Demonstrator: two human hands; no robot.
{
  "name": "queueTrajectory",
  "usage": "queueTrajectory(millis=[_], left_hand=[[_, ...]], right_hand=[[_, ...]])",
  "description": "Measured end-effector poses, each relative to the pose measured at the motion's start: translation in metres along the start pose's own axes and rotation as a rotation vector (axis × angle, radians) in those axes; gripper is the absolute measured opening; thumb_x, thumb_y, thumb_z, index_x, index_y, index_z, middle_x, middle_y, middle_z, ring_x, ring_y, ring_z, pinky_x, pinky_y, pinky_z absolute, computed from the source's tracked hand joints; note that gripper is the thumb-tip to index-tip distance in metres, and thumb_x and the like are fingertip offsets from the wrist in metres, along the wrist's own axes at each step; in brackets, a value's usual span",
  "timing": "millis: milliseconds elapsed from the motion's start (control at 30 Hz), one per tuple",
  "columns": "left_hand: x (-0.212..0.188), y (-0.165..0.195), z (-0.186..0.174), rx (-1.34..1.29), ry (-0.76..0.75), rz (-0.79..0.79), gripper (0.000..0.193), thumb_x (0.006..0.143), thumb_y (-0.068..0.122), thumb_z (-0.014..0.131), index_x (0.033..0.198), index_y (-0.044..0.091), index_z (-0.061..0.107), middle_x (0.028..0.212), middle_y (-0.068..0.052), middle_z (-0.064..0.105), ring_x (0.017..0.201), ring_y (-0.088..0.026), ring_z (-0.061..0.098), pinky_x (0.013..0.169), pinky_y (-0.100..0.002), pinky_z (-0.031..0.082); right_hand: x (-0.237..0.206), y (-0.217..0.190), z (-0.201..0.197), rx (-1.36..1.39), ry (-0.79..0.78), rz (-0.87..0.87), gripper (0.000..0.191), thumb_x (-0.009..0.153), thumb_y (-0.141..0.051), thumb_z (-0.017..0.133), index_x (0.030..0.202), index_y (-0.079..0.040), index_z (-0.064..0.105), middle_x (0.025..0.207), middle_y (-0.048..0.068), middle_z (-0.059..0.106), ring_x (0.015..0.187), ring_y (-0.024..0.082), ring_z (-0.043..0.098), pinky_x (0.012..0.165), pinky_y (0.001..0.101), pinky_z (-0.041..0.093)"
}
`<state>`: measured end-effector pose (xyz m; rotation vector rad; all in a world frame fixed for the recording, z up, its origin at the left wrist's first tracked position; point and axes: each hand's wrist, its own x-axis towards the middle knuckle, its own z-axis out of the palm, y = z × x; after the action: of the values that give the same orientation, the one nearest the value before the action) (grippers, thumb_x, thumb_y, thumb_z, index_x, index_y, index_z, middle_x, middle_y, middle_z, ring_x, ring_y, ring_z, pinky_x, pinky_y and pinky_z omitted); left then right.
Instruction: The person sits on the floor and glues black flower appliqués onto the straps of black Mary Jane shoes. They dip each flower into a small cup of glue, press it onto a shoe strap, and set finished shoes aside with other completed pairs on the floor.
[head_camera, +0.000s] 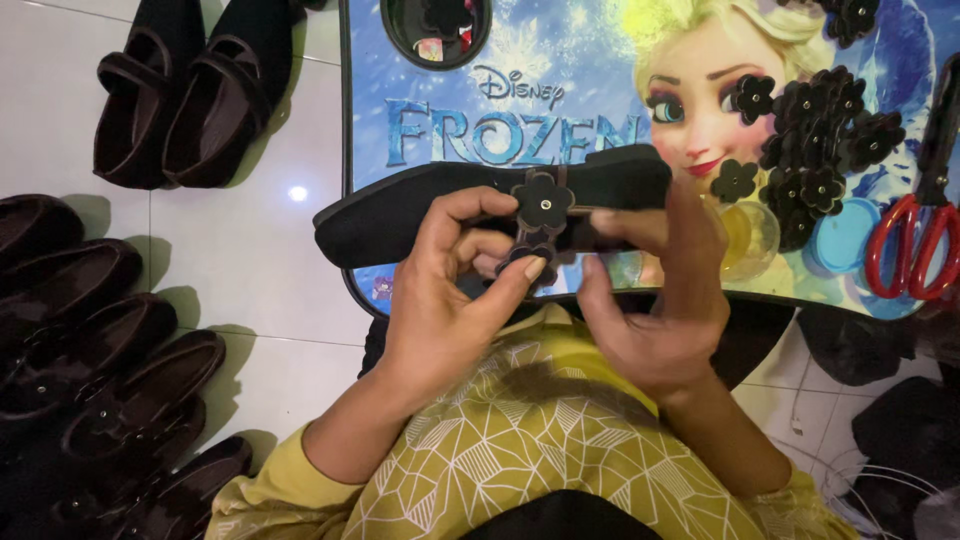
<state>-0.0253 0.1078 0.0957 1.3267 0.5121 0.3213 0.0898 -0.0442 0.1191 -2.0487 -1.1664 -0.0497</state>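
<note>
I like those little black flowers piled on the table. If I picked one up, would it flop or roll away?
The black flower pieces look thin and flat, so one would probably feel light and bend a bit. Flat shapes like these likely won't roll. In the loose pile, several might slide off together. The left hand pinches one against the black shoe, which suggests they are easy to grip.

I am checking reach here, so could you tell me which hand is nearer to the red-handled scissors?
The right hand. It holds the black shoe at the tray's middle, with the scissors off to its right; the left hand lies farther away, on the other side.
</note>
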Motion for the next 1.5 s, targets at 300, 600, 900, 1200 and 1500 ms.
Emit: queueTrajectory(millis=[300, 600, 900, 1200, 1500], left_hand=[[0.004, 0.009, -0.005, 0.002, -0.096, -0.011, 0.062, 0.092, 0.0, 0.076, 0.145, 0.003, 0.045, 0.098, 0.002, 0.065, 0.087, -0.004, 0.062, 0.079, -0.02, 0.051], [0.004, 0.008, -0.002, -0.131, -0.079, -0.139, 0.07, 0.092, -0.001, 0.073, 0.154, 0.007, 0.041, 0.085, 0.003, 0.063, 0.079, -0.002, 0.057, 0.071, -0.019, 0.046], [0.043, -0.013, -0.011, -0.264, -0.096, -0.058, 0.051, 0.101, 0.007, 0.068, 0.146, 0.001, 0.045, 0.093, 0.0, 0.067, 0.085, -0.004, 0.062, 0.077, -0.023, 0.054], [0.083, -0.008, -0.038, -0.163, -0.21, -0.157, 0.054, 0.107, 0.037, 0.053, 0.156, 0.013, 0.044, 0.094, 0.002, 0.06, 0.082, -0.005, 0.057, 0.074, -0.02, 0.05], [0.06, -0.004, -0.045, -0.226, -0.192, -0.015, 0.063, 0.105, 0.019, 0.063, 0.161, 0.007, 0.035, 0.11, -0.007, 0.07, 0.102, -0.009, 0.065, 0.093, -0.026, 0.055]], right_hand=[[0.033, 0.028, 0.02, 0.007, -0.106, -0.419, 0.043, 0.09, 0.013, 0.078, 0.126, -0.001, 0.06, 0.116, 0.011, 0.073, 0.114, 0.028, 0.071, 0.108, 0.045, 0.057], [0.029, 0.032, 0.028, 0.128, -0.01, -0.471, 0.05, 0.098, 0.01, 0.079, 0.137, 0.006, 0.048, 0.116, 0.012, 0.073, 0.113, 0.028, 0.073, 0.108, 0.0462, 0.059], [0.03, 0.016, 0.013, -0.004, -0.033, -0.148, 0.05, 0.099, 0.008, 0.072, 0.138, -0.004, 0.043, 0.118, 0.011, 0.072, 0.115, 0.026, 0.072, 0.114, 0.0416, 0.052], [0.018, 0.018, 0.018, 0.188, -0.113, 0.103, 0.107, 0.098, -0.006, 0.085, 0.164, -0.005, 0.002, 0.117, 0.009, 0.074, 0.107, 0.016, 0.076, 0.098, 0.0278, 0.058], [0.032, 0.006, 0.03, 0.12, -0.061, 0.052, 0.112, 0.091, -0.003, 0.091, 0.166, -0.007, 0.008, 0.096, 0.005, 0.074, 0.096, 0.014, 0.073, 0.106, 0.0356, 0.052]])
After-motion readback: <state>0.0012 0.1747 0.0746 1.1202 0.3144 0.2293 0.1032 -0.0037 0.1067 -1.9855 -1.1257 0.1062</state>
